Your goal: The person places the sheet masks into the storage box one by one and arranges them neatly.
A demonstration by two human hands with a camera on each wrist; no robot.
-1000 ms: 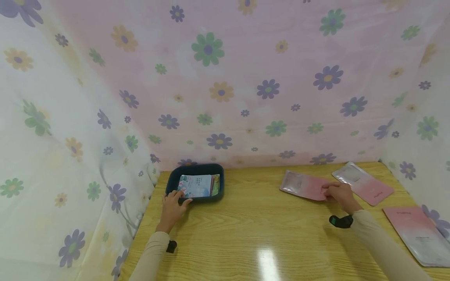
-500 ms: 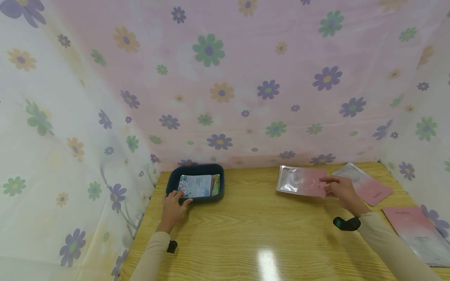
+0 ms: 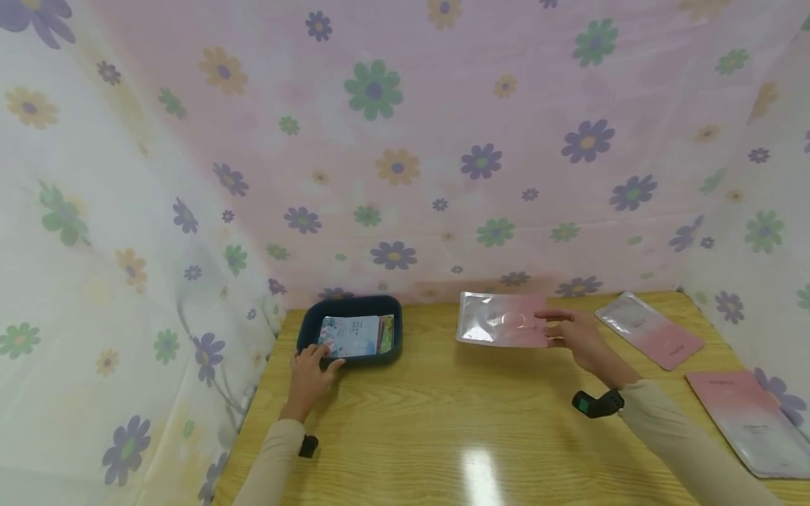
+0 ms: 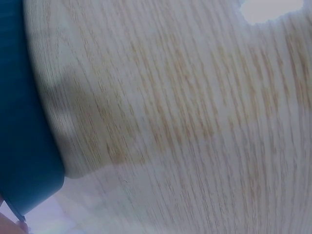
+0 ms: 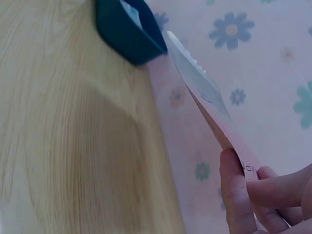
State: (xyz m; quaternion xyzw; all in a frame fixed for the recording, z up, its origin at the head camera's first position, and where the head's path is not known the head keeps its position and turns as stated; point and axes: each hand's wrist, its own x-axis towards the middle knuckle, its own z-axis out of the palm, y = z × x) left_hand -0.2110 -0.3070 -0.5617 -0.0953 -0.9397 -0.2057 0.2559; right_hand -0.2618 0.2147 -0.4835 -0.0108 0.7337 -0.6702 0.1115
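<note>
My right hand (image 3: 579, 341) pinches the right end of a pink and silver sheet mask packet (image 3: 493, 320), thumb on one face and fingers on the other. Held above the table, the packet casts a shadow below; the right wrist view shows the same packet (image 5: 209, 92) edge-on. At the left, a dark teal plastic bin (image 3: 394, 351) stands on the table against the back wall. My left hand (image 3: 311, 372) grips its front left rim, fingers over the edge and thumb at the front wall. Inside lie a floral light blue packet (image 3: 351, 336) and a green-edged one (image 3: 387, 334).
Two more pink and silver packets lie at the right of the wooden table (image 3: 430, 414), one packet (image 3: 652, 330) at the back and another packet (image 3: 753, 422) near the right edge. Flower-printed cloth (image 3: 436, 161) walls in the back and sides.
My right hand has lifted the packet off the table, levelled it and carried it left toward the bin. My left hand stays on the bin's rim.
</note>
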